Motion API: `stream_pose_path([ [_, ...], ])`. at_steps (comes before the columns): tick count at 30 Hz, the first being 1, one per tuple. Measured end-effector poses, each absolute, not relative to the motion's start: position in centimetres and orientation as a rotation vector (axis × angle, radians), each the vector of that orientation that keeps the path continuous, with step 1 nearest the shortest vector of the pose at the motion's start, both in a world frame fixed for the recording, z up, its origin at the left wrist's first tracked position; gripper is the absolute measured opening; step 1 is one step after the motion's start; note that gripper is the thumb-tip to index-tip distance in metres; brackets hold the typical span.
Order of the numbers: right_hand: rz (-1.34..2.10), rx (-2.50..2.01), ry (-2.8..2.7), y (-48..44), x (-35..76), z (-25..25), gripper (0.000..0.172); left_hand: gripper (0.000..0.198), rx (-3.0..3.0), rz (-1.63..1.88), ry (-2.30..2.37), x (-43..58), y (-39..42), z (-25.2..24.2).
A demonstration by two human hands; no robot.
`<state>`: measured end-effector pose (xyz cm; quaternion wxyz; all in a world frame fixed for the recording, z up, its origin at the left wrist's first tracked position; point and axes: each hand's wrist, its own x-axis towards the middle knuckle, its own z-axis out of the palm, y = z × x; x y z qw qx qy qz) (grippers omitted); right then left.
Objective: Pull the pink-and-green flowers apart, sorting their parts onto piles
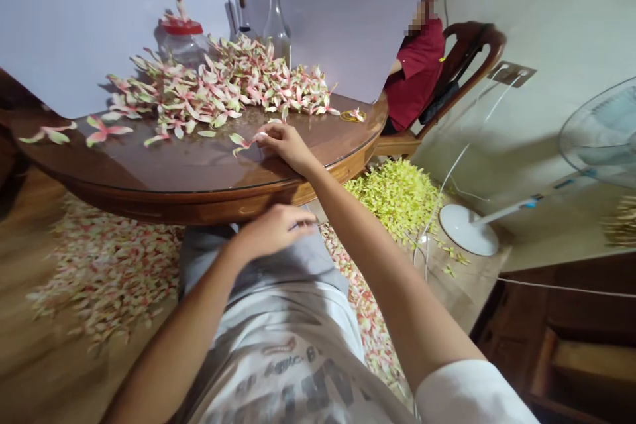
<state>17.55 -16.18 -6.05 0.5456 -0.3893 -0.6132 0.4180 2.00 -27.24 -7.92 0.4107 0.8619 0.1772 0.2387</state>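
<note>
Over the near part of the round table (199, 169), my right hand (291, 148) pinches a small pink-and-white flower (242, 143) between thumb and fingertips. My left hand (273, 232) is lower, above my lap and just in front of the table edge. Its fingers are curled, and a thin dark stick-like thing (304, 222) shows at them, too blurred to name. Beyond my right hand, a large heap of pink, white and green flowers (213, 86) covers the back of the table. Two loose flowers (106, 130) lie apart at the left.
A red-lidded jar (183, 36) and two bottles (277, 20) stand behind the heap. Yellow rubber bands (352, 115) lie at right. A person in red (417, 79) sits beyond. Yellow-green flowers (397, 195) and pink-white ones (114, 265) cover the floor near a fan (467, 230).
</note>
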Motion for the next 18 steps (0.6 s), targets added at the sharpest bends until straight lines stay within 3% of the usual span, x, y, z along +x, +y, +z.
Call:
stream_pose_path([
  [5,0.998,-0.893,-1.549,-15.5,17.6,-6.5,0.011,0.016,2.426,1.299,0.922,0.3,-19.1,-4.6],
  [10,1.034,-0.923,-1.546,-14.8,17.6,-7.1,0.009,0.016,2.386,1.26,0.921,0.3,-14.8,-6.2],
  [18,1.165,-0.928,-1.4,-15.6,17.5,-6.7,0.03,0.028,1.963,1.174,1.105,-0.2,-13.6,-7.6],
])
